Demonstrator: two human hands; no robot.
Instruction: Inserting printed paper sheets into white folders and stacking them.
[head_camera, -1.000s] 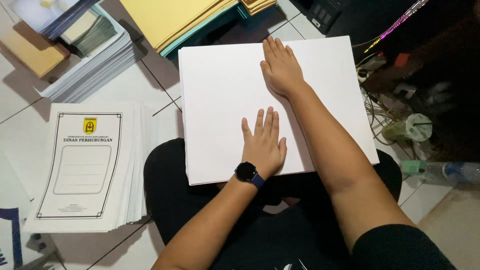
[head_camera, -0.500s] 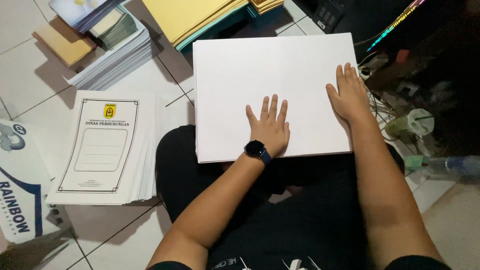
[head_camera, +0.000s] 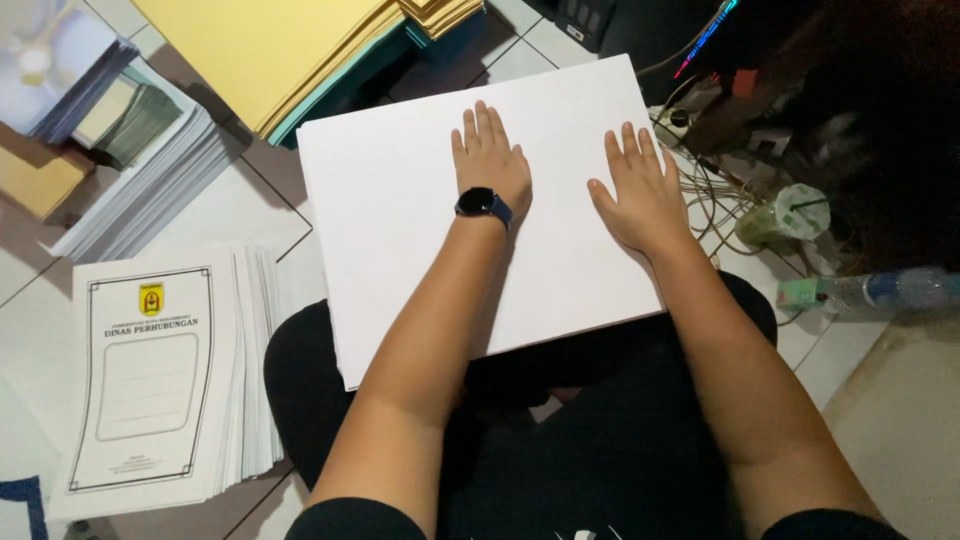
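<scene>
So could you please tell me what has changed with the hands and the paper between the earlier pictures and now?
The left hand slid from the near edge of the white paper up towards its far edge. The right hand went from the far edge out to the right edge, then came back a little inward. Nothing was grasped or let go. Both palms stay flat on the paper, and the printed stack lies unmoved.

Both hands lie flat, fingers spread, on a white sheet across the lap: left hand (watch on its wrist) beside right hand. Printed covers are stacked on the floor.
</scene>
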